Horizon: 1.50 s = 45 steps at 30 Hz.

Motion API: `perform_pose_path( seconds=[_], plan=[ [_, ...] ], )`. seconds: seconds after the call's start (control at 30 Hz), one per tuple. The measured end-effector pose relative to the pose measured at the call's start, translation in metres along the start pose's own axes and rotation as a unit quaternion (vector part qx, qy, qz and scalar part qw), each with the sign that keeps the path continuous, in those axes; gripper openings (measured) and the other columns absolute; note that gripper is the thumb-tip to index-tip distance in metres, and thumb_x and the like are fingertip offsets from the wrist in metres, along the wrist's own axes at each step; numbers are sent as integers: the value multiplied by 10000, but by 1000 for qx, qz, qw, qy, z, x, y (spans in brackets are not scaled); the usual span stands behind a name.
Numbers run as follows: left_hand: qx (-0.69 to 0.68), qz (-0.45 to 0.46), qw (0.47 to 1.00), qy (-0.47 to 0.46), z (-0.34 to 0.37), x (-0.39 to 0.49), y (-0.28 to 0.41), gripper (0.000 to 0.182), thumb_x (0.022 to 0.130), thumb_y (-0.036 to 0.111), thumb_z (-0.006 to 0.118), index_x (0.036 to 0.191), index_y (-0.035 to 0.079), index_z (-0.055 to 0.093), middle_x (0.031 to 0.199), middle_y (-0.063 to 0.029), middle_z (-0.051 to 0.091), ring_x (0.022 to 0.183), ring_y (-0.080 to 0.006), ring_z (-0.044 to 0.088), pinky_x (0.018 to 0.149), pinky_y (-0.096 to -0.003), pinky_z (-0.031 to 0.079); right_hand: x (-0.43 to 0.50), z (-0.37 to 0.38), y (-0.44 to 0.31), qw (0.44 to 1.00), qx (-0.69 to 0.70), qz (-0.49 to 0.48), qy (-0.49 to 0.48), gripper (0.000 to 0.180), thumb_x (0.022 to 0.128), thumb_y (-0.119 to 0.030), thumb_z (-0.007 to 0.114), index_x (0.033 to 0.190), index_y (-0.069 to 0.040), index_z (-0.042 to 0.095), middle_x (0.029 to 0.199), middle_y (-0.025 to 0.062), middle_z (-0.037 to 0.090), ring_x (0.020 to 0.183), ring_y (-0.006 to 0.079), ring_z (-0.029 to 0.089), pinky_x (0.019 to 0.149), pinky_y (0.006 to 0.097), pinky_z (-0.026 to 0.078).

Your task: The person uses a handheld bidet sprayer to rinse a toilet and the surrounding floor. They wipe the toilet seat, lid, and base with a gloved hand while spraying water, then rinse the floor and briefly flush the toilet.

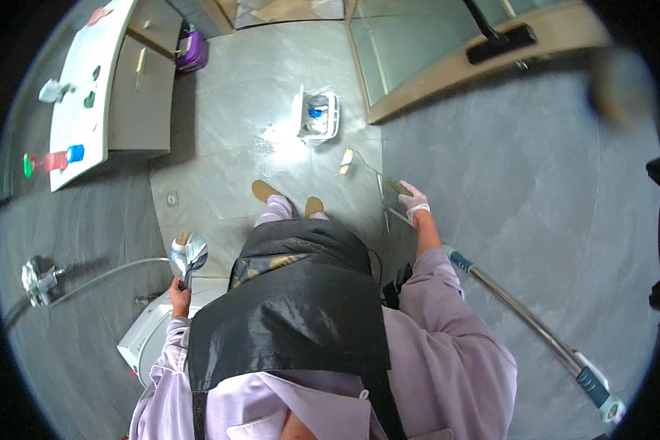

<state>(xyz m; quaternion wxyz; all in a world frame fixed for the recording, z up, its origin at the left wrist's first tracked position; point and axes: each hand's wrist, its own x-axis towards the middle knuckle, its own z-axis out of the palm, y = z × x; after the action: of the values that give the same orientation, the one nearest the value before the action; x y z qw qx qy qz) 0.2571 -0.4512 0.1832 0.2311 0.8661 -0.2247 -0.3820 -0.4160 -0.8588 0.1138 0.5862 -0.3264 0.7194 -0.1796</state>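
My left hand (180, 300) is bare and grips the handle of a chrome handheld shower head (190, 252). A pale hose (110, 270) runs from it to the chrome wall valve (39, 283). My right hand (415, 201), in a thin translucent glove, is closed around the olive handle (397, 186) of a small paint roller. Its thin wire frame leads to a white roller sleeve with coloured stripes (346, 161), held out over the grey tiled floor (220, 192). Whether water flows from the shower head cannot be made out.
A lined white waste bin (336, 118) stands on the wet, shiny floor ahead. At left is a vanity cabinet (140, 104) with a spray bottle (52, 161) on top. A purple container (191, 50) sits beyond it. A telescopic pole (528, 324) leans at right. A toilet (154, 344) is beside me.
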Motion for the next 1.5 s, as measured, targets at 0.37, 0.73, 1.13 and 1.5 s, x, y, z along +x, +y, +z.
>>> perform_pose_path(
  seconds=[0.37, 0.73, 1.13, 1.5],
  plan=[
    [-94, 44, 995, 4, -21, 5, -2, 297, 586, -124, 591, 774, 91, 513, 632, 81, 377, 564, -50, 360, 512, -216, 305, -69, -49, 28, 986, 144, 81, -30, 530, 774, -9, 637, 1274, -163, 554, 957, -16, 616, 711, 71, 541, 614, 203, 386],
    [-44, 29, 999, 14, -17, 3, 12, 269, 587, -104, 598, 732, 96, 491, 623, 79, 386, 561, -48, 364, 512, -210, 304, -84, -68, 66, 987, 156, 0, -50, 516, 737, 68, 636, 1223, -99, 593, 1064, -2, 613, 868, 92, 577, 709, 199, 412],
    [-26, 67, 997, 11, -5, -7, -3, 233, 605, -69, 614, 740, 85, 505, 632, 78, 415, 578, -50, 379, 534, -215, 334, -59, -47, 60, 986, 159, 50, 8, 490, 747, 97, 597, 1226, 2, 546, 1078, 70, 611, 865, 154, 615, 752, 255, 519],
    [-30, 58, 995, 73, -4, -47, -36, 268, 601, -113, 604, 724, 87, 476, 626, 56, 392, 574, -65, 370, 528, -227, 317, 56, 30, -7, 998, 41, -14, 48, 386, 799, 113, 561, 1175, 26, 571, 1016, 125, 608, 756, 173, 617, 601, 252, 554]
  ],
)
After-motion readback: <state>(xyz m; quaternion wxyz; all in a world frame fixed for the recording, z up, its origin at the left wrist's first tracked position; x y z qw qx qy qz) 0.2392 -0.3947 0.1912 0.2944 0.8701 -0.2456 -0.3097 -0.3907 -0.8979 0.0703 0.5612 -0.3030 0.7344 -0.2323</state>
